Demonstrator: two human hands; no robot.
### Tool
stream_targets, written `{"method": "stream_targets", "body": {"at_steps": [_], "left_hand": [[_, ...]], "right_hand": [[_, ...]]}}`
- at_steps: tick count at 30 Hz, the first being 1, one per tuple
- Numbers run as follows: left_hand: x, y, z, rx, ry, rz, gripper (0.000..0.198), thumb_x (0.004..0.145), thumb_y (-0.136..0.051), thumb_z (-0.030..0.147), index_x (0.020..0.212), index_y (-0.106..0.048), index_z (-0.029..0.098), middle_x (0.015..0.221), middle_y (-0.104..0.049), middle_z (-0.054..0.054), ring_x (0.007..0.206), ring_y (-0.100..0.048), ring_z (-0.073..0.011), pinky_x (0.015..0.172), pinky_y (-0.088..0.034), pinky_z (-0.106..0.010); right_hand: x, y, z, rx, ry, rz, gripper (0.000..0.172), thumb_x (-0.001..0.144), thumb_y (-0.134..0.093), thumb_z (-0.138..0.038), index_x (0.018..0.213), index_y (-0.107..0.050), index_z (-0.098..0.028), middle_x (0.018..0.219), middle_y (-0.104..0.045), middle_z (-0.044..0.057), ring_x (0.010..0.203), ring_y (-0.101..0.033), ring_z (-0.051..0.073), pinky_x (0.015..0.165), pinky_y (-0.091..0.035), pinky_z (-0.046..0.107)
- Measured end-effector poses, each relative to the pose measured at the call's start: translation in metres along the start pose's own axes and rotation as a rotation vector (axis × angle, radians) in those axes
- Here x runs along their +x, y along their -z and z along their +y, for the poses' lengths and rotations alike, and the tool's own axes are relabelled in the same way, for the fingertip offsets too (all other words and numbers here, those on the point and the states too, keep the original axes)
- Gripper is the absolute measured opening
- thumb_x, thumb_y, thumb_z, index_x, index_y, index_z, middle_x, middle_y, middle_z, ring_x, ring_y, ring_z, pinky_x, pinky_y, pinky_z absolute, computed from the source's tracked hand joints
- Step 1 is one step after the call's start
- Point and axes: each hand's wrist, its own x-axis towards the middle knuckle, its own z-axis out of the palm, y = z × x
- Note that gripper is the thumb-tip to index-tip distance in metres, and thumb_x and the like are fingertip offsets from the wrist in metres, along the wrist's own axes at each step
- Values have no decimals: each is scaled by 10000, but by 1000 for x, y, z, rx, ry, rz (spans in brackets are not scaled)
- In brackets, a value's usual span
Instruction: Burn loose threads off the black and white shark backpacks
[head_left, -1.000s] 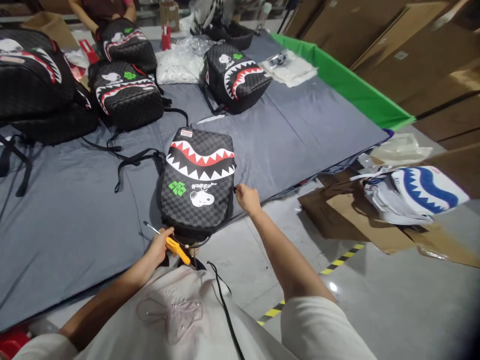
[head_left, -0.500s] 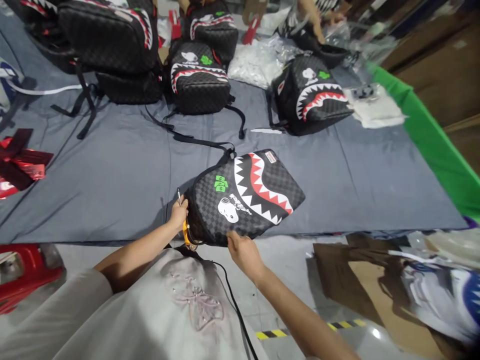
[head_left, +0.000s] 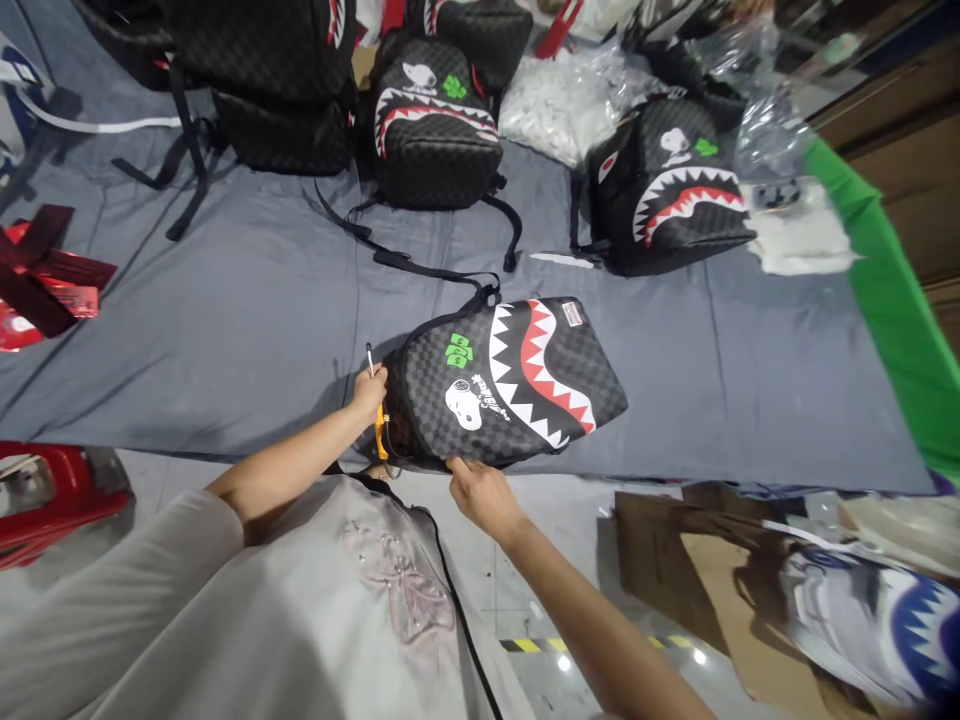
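Observation:
A black checkered backpack (head_left: pixel 517 385) with a shark mouth, a white cartoon dog and green patches lies on the near edge of a grey mat (head_left: pixel 247 330). My left hand (head_left: pixel 370 392) is closed on an orange-handled tool (head_left: pixel 380 432) with a thin metal tip, pressed against the backpack's left end. My right hand (head_left: pixel 480 495) pinches the backpack's near lower edge, fingers curled on it.
Several more shark-mouth backpacks (head_left: pixel 435 120) stand at the back of the mat, with plastic bags (head_left: pixel 555 100) among them. Red items (head_left: pixel 45 290) lie at the left, a red stool (head_left: pixel 52 490) below. Cardboard (head_left: pixel 675 550) and a white-blue backpack (head_left: pixel 885 610) lie on the floor, right.
The backpack has been turned from upright to lying sideways. My right hand moved from its right side to its near edge. The view has swung left.

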Motion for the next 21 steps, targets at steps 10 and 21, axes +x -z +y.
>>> {"method": "stream_targets", "body": {"at_steps": [10, 21], "left_hand": [[0, 1, 4, 66, 7, 24, 210, 951, -572, 335, 981, -600, 129, 714, -539, 45, 503, -435, -43, 466, -394, -176], [-69, -2, -39, 174, -276, 3, 295, 873, -579, 265, 1144, -648, 173, 1184, -688, -78, 1131, -607, -192, 1034, -428, -325]], "right_hand": [[0, 24, 24, -110, 290, -64, 190, 924, -466, -39, 862, -607, -151, 686, -624, 24, 597, -511, 162, 632, -316, 315], [162, 58, 6, -129, 18, 150, 240, 950, -432, -197, 879, -659, -161, 821, -660, 93, 794, -540, 206, 735, -288, 336]]}}
